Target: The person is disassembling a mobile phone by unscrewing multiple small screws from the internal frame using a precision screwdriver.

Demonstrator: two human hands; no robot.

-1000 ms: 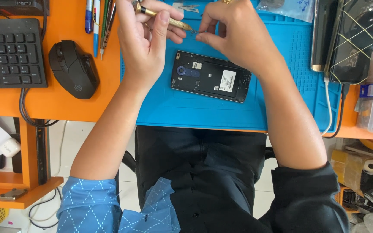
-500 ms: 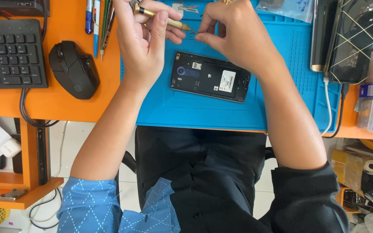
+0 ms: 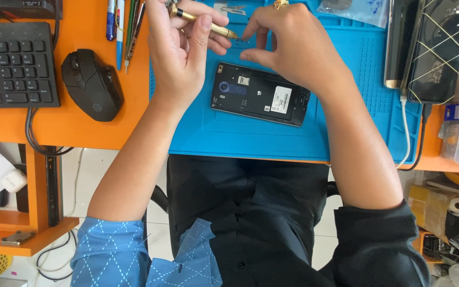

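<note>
- Gripping a gold screwdriver [image 3: 204, 22], the left hand [image 3: 179, 50] closes its fingers around the shaft, tip pointing right toward the right hand [image 3: 288, 40].
- Right hand's fingertips are pinched together just beside that tip; whatever they hold is too small to tell.
- Just near of both hands, an opened black phone [image 3: 260, 94] lies on the blue mat [image 3: 346, 133].
- A black mouse [image 3: 92, 84] and keyboard [image 3: 11, 66] sit left on the orange desk [image 3: 81, 133].

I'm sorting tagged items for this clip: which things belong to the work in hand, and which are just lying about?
In use:
left hand holding the gold screwdriver
right hand at the screwdriver's tip
opened black phone
blue work mat

Lying about:
black mouse
keyboard
pens
two phones at the mat's far right edge
white cable
</note>
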